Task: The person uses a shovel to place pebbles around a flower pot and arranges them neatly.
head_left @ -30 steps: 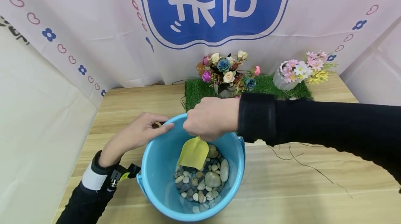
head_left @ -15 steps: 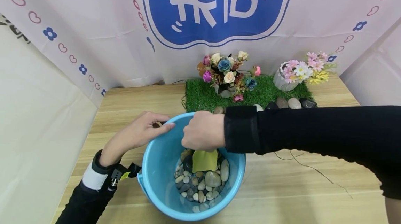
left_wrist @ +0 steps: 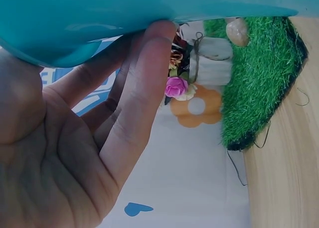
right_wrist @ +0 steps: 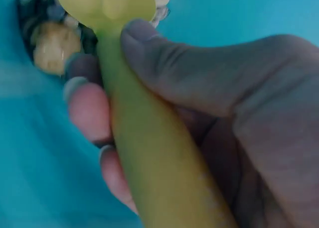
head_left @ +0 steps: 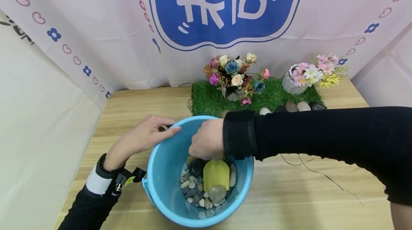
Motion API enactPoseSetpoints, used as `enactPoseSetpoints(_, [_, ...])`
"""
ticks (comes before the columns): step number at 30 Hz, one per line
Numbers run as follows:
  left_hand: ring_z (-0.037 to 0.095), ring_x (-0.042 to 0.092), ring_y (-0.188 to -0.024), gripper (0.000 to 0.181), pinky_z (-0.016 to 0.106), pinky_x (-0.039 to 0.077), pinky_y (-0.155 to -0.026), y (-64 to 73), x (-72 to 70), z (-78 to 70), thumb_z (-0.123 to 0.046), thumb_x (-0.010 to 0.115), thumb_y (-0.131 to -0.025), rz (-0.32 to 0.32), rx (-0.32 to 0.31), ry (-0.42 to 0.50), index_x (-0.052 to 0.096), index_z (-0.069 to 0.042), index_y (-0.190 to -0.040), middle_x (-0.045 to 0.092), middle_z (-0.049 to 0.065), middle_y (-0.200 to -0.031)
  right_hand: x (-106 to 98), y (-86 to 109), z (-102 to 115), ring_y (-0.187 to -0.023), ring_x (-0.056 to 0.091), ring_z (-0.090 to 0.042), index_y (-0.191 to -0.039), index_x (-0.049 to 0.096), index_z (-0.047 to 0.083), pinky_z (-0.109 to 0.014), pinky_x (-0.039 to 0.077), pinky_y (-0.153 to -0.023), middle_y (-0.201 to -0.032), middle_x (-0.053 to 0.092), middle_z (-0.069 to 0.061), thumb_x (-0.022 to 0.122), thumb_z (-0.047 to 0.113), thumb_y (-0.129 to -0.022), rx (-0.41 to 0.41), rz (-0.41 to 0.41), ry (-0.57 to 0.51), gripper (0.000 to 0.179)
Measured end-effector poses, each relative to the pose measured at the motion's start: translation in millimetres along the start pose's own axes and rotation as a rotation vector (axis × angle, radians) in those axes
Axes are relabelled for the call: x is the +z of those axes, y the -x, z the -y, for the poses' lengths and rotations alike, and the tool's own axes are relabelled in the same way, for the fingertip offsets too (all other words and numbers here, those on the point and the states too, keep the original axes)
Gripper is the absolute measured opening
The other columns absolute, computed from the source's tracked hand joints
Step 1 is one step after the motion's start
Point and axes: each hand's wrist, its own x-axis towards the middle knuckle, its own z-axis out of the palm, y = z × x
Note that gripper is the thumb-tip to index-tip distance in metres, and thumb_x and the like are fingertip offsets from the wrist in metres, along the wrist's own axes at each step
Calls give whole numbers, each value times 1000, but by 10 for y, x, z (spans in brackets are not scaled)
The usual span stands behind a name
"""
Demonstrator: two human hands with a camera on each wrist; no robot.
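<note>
A light blue bucket stands on the table, with pebbles of mixed sizes in its bottom. My left hand holds its upper left rim, thumb over the inside and fingers along the outer wall, as the left wrist view shows. My right hand reaches into the bucket, gripping a yellow toy shovel by the handle. The shovel's blade lies among the pebbles, and a larger rounded stone is at its front edge. A dark stone lies left of the blade.
Behind the bucket, an artificial grass mat bears a pot of mixed roses and a white pot with pink daisies. Several larger stones sit along its front edge. A printed curtain hangs behind the table.
My right hand has lowered the shovel deeper into the bucket, and its blade has come forward over the pebbles to the larger stone. My left hand has stayed on the rim.
</note>
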Motion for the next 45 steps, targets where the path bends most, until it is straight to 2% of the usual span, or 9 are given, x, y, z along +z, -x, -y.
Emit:
enactPoseSetpoints(4, [18, 68, -69, 23, 36, 59, -65, -1, -6, -6, -21, 54, -107, 2, -2, 9, 74, -10, -107, 70, -2, -86, -19, -10, -37, -58, 45, -10, -84, 65, 16, -24, 36, -55, -68, 54, 6, 70, 8, -97, -45, 74, -117, 16])
enactPoseSetpoints(10, [18, 69, -69, 23, 36, 59, -66, -8, -12, -10, -22, 54, -108, 11, -6, 21, 74, -10, -108, 70, -1, -86, -39, -59, -70, -65, 57, -8, -90, 80, 16, -24, 45, -59, -72, 64, 10, 74, 12, -95, -106, 132, -198, 8])
enactPoseSetpoints(19, [18, 70, -69, 23, 36, 60, -66, 3, -8, -3, -22, 53, -108, 17, -6, 34, 73, -9, -109, 71, -1, -86, 39, -216, -162, -59, 41, -12, -75, 76, 18, -26, 31, -55, -68, 59, 6, 70, 15, -99, -159, 179, -247, 24])
enactPoseSetpoints(24, [19, 71, -70, 25, 36, 60, -67, 2, -5, -16, -23, 53, -108, 19, -19, 43, 73, -9, -110, 72, 0, -87, 87, -286, -238, -63, 47, -11, -82, 80, 22, -26, 37, -59, -71, 64, 8, 68, 13, -100, -199, 187, -293, 23])
enactPoseSetpoints(27, [19, 70, -69, 25, 37, 60, -67, -3, -1, -23, -23, 53, -108, 20, -23, 48, 73, -9, -110, 71, 0, -86, 7, -175, -234, -57, 43, -11, -72, 73, 15, -24, 33, -57, -62, 55, 5, 65, 7, -101, -241, 198, -348, 31])
enactPoseSetpoints(31, [19, 69, -68, 25, 37, 60, -66, -7, 0, -16, -22, 52, -108, 21, -16, 50, 73, -9, -109, 70, 1, -83, -91, -42, -223, -52, 28, -12, -59, 49, 14, -26, 23, -56, -56, 34, 2, 59, 1, -102, -282, 204, -405, 46])
enactPoseSetpoints(35, [19, 68, -69, 25, 36, 59, -66, -9, 5, -11, -24, 52, -108, 14, -19, 37, 74, -11, -106, 68, 0, -82, -142, 9, -260, -53, 37, -11, -68, 64, 11, -24, 30, -57, -60, 48, 3, 58, 4, -104, -276, 206, -426, 37])
enactPoseSetpoints(38, [19, 68, -70, 25, 36, 59, -65, -12, 7, -11, -24, 52, -108, 12, -22, 31, 74, -11, -106, 69, -1, -84, -179, 64, -297, -60, 51, -8, -90, 78, 12, -22, 41, -60, -73, 65, 5, 60, 7, -104, -236, 204, -446, 23])
enactPoseSetpoints(45, [18, 69, -67, 25, 36, 60, -64, -21, -4, -16, -23, 53, -108, 14, -9, 33, 73, -10, -104, 70, -1, -84, -248, 178, -351, -71, 62, -13, -105, 80, 12, -25, 50, -68, -84, 71, 5, 59, 10, -104, -200, 211, -479, 21])
